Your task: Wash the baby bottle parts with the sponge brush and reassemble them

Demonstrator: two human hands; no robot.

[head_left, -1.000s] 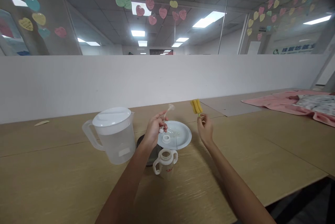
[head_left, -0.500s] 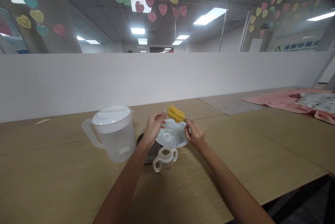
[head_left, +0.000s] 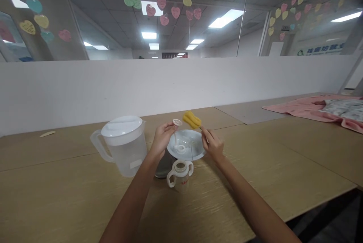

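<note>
My left hand pinches a small translucent round bottle part by its edge, above the bowl. My right hand grips the thin handle of a yellow sponge brush, its head pointing left, close to the round part but apart from it. Under both hands stands a white bowl holding a white ring-shaped cap and some clear pieces I cannot make out well. In front of the bowl, an uncapped two-handled baby bottle stands upright with red marks on its side.
Left of my left hand is a large translucent pitcher with a white lid. A dark tray or dish lies partly hidden behind my left forearm. A pink cloth spreads at the far right, and a low white wall borders the table's back.
My left hand has turned and shifted slightly left, so the round part now faces up into view. The sponge brush has moved up slightly, still in my right hand.
</note>
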